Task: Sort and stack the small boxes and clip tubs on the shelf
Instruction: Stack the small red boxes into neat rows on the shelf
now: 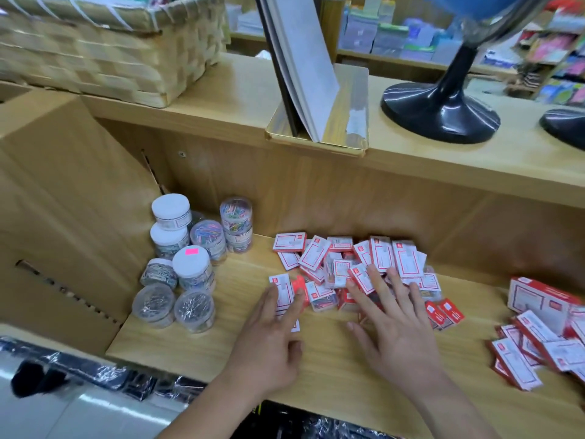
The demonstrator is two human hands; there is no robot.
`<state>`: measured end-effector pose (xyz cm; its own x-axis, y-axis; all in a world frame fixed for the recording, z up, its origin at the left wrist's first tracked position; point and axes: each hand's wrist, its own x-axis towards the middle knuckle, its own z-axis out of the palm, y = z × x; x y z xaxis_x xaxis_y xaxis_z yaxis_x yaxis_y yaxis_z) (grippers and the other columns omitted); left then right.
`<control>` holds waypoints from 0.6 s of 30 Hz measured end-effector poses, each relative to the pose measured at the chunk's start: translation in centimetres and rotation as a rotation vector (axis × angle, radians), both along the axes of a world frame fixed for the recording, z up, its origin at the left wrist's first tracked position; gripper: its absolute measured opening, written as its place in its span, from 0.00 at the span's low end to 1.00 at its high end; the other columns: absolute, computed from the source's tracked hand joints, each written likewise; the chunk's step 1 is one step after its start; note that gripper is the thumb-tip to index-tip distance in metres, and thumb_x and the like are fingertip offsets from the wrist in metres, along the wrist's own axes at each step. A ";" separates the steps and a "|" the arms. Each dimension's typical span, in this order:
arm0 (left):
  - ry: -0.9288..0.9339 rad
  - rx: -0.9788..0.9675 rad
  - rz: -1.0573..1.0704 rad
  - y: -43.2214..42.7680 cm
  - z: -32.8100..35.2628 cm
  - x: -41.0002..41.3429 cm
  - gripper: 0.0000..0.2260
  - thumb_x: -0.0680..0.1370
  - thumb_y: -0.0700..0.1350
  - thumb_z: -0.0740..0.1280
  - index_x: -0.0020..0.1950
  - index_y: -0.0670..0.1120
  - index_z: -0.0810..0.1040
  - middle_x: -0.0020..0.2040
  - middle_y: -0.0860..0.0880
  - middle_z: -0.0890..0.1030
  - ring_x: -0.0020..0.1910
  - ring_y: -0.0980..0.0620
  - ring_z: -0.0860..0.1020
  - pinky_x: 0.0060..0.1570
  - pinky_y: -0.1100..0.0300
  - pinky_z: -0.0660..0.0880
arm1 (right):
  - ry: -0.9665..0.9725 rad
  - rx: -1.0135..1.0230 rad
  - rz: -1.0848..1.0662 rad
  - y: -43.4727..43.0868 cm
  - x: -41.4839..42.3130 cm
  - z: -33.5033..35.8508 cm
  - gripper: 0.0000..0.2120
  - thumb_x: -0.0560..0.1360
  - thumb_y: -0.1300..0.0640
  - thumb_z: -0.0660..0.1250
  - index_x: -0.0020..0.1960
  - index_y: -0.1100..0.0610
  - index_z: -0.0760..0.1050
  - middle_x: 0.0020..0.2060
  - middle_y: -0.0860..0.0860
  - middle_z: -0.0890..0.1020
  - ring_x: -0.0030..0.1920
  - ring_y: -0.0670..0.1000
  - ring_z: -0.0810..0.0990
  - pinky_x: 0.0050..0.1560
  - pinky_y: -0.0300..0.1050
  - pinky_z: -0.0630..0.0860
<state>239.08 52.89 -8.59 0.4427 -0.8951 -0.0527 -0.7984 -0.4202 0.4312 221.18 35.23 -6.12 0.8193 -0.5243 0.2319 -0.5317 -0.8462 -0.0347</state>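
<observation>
a loose pile of small boxes (343, 264) lies on the shelf (329, 372). on the pile's near edge the right hand (395, 331) rests, fingers spread straight. at its left edge the left hand (269, 340) touches one box with straight fingers. clip tubs (186, 264) stand left of the pile.

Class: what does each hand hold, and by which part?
Nothing is held: the left hand and right hand rest open on the loose small boxes.
</observation>
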 end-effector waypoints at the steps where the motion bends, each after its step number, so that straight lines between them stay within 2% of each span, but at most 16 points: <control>1: 0.019 0.023 0.007 -0.1 0.2 -0.6 0.42 0.76 0.58 0.62 0.80 0.63 0.36 0.82 0.35 0.49 0.82 0.38 0.50 0.76 0.58 0.45 | -0.001 0.004 0.002 -0.3 -0.5 0.1 0.29 0.78 0.36 0.59 0.77 0.40 0.63 0.80 0.48 0.57 0.80 0.57 0.54 0.75 0.65 0.58; 3: 0.039 0.055 0.014 -0.2 0.6 -1.9 0.41 0.78 0.61 0.61 0.79 0.62 0.34 0.82 0.39 0.43 0.82 0.41 0.46 0.78 0.60 0.45 | -0.011 0.008 -0.011 -0.8 -1.3 0.2 0.28 0.77 0.35 0.59 0.76 0.40 0.65 0.80 0.48 0.59 0.80 0.57 0.54 0.75 0.65 0.58; 5: 0.060 0.054 -0.006 -0.1 0.7 -3.1 0.39 0.77 0.65 0.59 0.80 0.63 0.37 0.82 0.40 0.43 0.82 0.42 0.47 0.78 0.59 0.48 | -0.026 0.031 -0.044 -1.1 -1.8 0.4 0.27 0.76 0.34 0.59 0.74 0.39 0.68 0.79 0.47 0.61 0.80 0.58 0.55 0.76 0.65 0.57; 6: 0.079 0.042 -0.003 -0.1 0.8 -3.6 0.38 0.76 0.66 0.59 0.81 0.64 0.41 0.83 0.40 0.46 0.82 0.42 0.50 0.78 0.58 0.50 | -0.037 0.047 -0.060 -1.1 -2.1 0.4 0.27 0.76 0.34 0.59 0.73 0.39 0.69 0.79 0.47 0.62 0.80 0.59 0.55 0.76 0.65 0.56; 8: 0.079 -0.023 0.045 -0.3 1.1 -3.9 0.35 0.74 0.68 0.60 0.80 0.63 0.57 0.80 0.40 0.59 0.78 0.40 0.62 0.75 0.54 0.62 | -0.085 0.073 -0.068 -1.0 -2.2 0.6 0.26 0.75 0.33 0.59 0.71 0.41 0.73 0.77 0.48 0.65 0.79 0.60 0.57 0.76 0.66 0.55; 9: 0.047 -0.085 0.074 -0.7 1.2 -3.8 0.33 0.74 0.67 0.62 0.77 0.60 0.66 0.77 0.41 0.66 0.75 0.40 0.67 0.72 0.51 0.67 | -0.120 0.082 -0.061 -1.1 -2.1 0.7 0.25 0.75 0.34 0.60 0.69 0.42 0.75 0.76 0.49 0.68 0.78 0.60 0.60 0.75 0.66 0.56; 11: -0.032 -0.202 0.080 -2.4 1.6 -3.3 0.29 0.72 0.64 0.66 0.72 0.54 0.74 0.71 0.44 0.72 0.68 0.42 0.72 0.68 0.49 0.71 | -0.177 0.087 -0.039 -1.6 -1.5 1.1 0.21 0.75 0.37 0.65 0.63 0.44 0.79 0.72 0.50 0.73 0.76 0.59 0.65 0.73 0.67 0.59; 13: -0.053 -0.252 0.011 -4.3 2.2 -2.9 0.28 0.71 0.60 0.68 0.69 0.53 0.74 0.65 0.50 0.75 0.64 0.45 0.73 0.66 0.50 0.71 | -0.173 0.087 -0.018 -2.4 -0.6 1.4 0.17 0.73 0.39 0.69 0.58 0.46 0.81 0.67 0.50 0.76 0.73 0.58 0.69 0.71 0.66 0.63; 15: -0.048 -0.180 -0.029 -5.8 2.7 -2.9 0.28 0.69 0.59 0.69 0.67 0.54 0.75 0.61 0.52 0.74 0.60 0.47 0.74 0.62 0.53 0.72 | -0.159 0.096 0.010 -3.2 0.3 1.6 0.15 0.71 0.41 0.70 0.54 0.47 0.81 0.62 0.50 0.78 0.70 0.58 0.71 0.68 0.65 0.66; 18: -0.051 -0.092 -0.011 -7.1 2.2 -2.9 0.28 0.67 0.60 0.69 0.66 0.56 0.73 0.61 0.54 0.74 0.60 0.49 0.74 0.61 0.55 0.71 | -0.161 0.113 0.045 -4.0 1.4 2.1 0.16 0.68 0.43 0.74 0.53 0.47 0.80 0.60 0.48 0.78 0.69 0.56 0.71 0.69 0.65 0.66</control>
<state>236.14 45.77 -6.36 0.4330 -0.8999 0.0524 -0.8245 -0.3719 0.4264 222.56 31.28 -3.98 0.7992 -0.5186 0.3037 -0.4737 -0.8546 -0.2129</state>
